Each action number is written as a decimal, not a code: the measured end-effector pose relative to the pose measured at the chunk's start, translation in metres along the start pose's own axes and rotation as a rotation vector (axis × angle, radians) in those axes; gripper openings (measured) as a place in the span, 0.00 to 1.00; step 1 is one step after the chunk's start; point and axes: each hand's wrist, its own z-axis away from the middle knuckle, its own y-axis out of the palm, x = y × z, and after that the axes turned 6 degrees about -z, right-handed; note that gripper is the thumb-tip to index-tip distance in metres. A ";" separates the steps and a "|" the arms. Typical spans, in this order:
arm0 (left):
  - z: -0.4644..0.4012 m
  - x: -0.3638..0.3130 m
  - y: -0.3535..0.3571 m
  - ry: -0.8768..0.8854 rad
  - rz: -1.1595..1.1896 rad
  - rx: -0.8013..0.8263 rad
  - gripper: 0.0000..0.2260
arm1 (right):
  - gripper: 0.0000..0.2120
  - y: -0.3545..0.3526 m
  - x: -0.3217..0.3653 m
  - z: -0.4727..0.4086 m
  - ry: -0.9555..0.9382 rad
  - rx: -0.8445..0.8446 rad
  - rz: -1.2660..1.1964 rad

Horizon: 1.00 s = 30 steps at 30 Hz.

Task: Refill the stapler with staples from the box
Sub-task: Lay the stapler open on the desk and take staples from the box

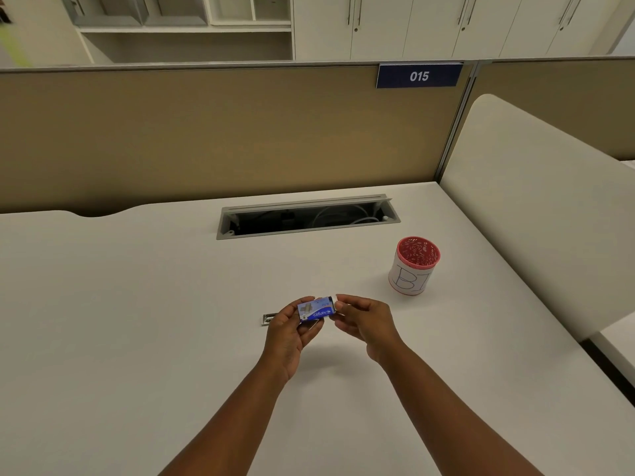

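The left hand [287,333] grips the blue staple box [315,311] above the white desk [137,304], long axis running 9 to 3 o'clock. The right hand [366,322] pinches its 3 o'clock end. A metal piece [268,318] lies at 9 o'clock; a red cup [414,265] stands well clear at 2 o'clock.

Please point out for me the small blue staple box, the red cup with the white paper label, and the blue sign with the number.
Small blue cardboard staple box [314,311]: head view, its printed top face.
Red perforated cup with white paper label [410,277]: head view, the label.
Blue rectangular number sign [419,76]: head view, the digits.
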 end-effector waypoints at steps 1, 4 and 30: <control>-0.001 0.000 0.001 0.002 -0.008 -0.005 0.12 | 0.09 0.000 0.000 0.000 0.004 0.002 0.001; -0.002 -0.002 0.003 0.006 -0.017 -0.029 0.11 | 0.09 0.000 0.002 0.000 -0.004 0.017 0.027; -0.001 0.004 0.011 0.001 -0.074 -0.078 0.09 | 0.05 -0.005 -0.006 -0.005 -0.284 -0.248 0.242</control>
